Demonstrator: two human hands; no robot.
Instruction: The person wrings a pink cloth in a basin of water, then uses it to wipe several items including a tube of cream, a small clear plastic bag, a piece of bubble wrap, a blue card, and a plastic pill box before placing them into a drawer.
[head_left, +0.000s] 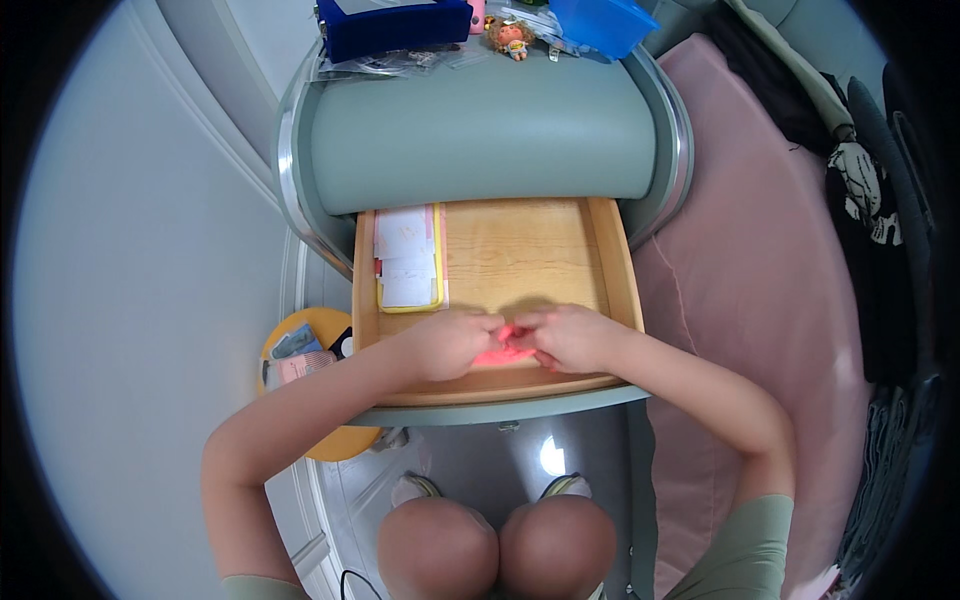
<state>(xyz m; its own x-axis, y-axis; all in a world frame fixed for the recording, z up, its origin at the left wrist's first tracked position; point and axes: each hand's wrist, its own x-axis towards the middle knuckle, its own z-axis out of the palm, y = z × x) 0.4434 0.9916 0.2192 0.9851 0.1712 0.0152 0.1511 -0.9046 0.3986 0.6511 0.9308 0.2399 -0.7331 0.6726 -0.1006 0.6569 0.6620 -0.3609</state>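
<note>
Both hands meet over the front part of a pulled-out wooden drawer (517, 255). Between them is a soft-looking bright pink-red item (502, 355), partly hidden by the fingers; its exact kind cannot be made out. My left hand (454, 345) grips its left side, and my right hand (574, 337) has its right side. Along the drawer's left wall lies a yellow-rimmed flat case or tray (439, 296) with white papers (407, 279) on it.
Above the drawer, the grey-green nightstand top (487, 135) holds a dark blue box (405, 30), a small doll (514, 39) and a bright blue bin (604, 26). A round yellow stool (319, 322) with packets stands at left. Pink bedding (742, 247) borders the right side.
</note>
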